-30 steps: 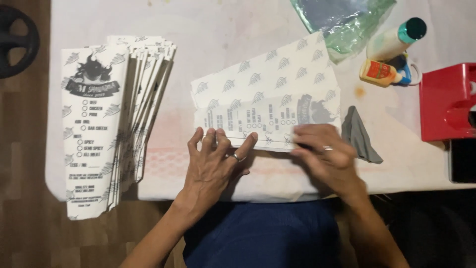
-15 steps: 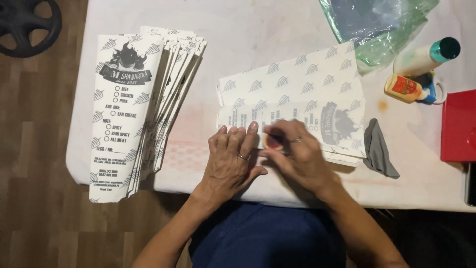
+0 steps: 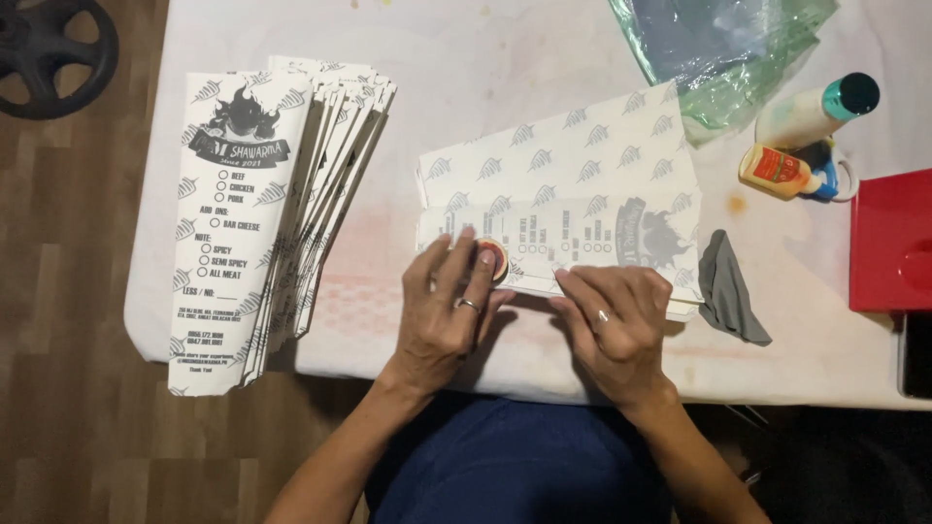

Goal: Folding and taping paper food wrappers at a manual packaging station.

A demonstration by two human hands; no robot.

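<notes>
A printed white paper sheet (image 3: pixel 573 184) lies on the table (image 3: pixel 505 68), its near edge folded over. My left hand (image 3: pixel 449 306) rests on the fold's left part and holds a small round orange-red lid or cap (image 3: pixel 495 260) against the paper with its fingertips. My right hand (image 3: pixel 616 325) presses flat on the fold's right part, fingers apart, holding nothing.
A fanned stack of finished printed paper bags (image 3: pixel 262 213) lies at the left. A grey cloth (image 3: pixel 728 291), two glue bottles (image 3: pixel 791 173), a green plastic bag (image 3: pixel 718 44) and a red box (image 3: pixel 888 243) sit at the right. A black wheel (image 3: pixel 49 49) lies on the floor.
My right hand slid rightwards along the fold, away from the left hand. The small round cap under my left fingertips came into view. The camera shifted slightly.
</notes>
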